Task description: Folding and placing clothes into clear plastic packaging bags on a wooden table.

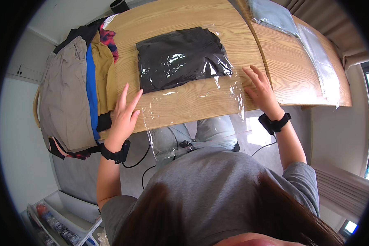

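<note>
A folded black garment (178, 58) lies inside a clear plastic bag (190, 100) on the wooden table. The loose part of the bag stretches over the table's near edge towards my lap. My left hand (124, 113) is beside the bag's left side, fingers apart and holding nothing. On the other side, my right hand (259, 87) hovers or rests by the bag's right edge, fingers spread; whether it touches the plastic I cannot tell. Both wrists carry black strapped devices.
A pile of clothes, with grey trousers (66, 98) and a mustard garment (103, 73), hangs over the left table end. On the adjoining tabletop (283, 67) lie a bagged light-blue garment (273, 15) and flat clear bags (319, 61). Cables hang below. Storage bins (69, 212) stand lower left.
</note>
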{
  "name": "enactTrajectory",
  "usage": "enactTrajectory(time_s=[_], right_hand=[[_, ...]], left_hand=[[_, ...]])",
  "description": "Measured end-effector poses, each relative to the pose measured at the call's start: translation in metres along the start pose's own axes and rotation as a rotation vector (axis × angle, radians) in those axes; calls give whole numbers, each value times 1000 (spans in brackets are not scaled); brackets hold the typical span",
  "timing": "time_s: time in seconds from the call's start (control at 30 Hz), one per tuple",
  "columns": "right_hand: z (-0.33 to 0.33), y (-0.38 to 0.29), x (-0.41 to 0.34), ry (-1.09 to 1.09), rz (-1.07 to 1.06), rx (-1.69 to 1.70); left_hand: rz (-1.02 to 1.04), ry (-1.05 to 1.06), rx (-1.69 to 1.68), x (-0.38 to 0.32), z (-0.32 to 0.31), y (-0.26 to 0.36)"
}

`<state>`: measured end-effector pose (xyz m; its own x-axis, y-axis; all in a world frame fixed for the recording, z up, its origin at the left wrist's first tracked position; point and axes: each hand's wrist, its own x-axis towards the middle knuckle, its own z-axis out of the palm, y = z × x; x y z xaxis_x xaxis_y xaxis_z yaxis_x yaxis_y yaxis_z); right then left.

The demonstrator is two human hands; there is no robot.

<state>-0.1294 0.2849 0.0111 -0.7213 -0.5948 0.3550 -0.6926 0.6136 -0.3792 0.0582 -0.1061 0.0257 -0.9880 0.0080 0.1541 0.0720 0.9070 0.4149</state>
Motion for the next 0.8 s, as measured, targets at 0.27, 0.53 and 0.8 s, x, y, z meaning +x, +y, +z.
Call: enactTrajectory(time_s=[0.27, 0.53, 0.8], right_hand=[[18, -8, 19, -70, -134, 88], [-46, -22, 59, -44, -3, 798], [-111, -45, 110, 157, -205, 545]], left_hand=[[103, -31, -41, 21, 14, 2], [241, 225, -319, 50, -53, 24], [9, 297, -867, 90, -109, 54]])
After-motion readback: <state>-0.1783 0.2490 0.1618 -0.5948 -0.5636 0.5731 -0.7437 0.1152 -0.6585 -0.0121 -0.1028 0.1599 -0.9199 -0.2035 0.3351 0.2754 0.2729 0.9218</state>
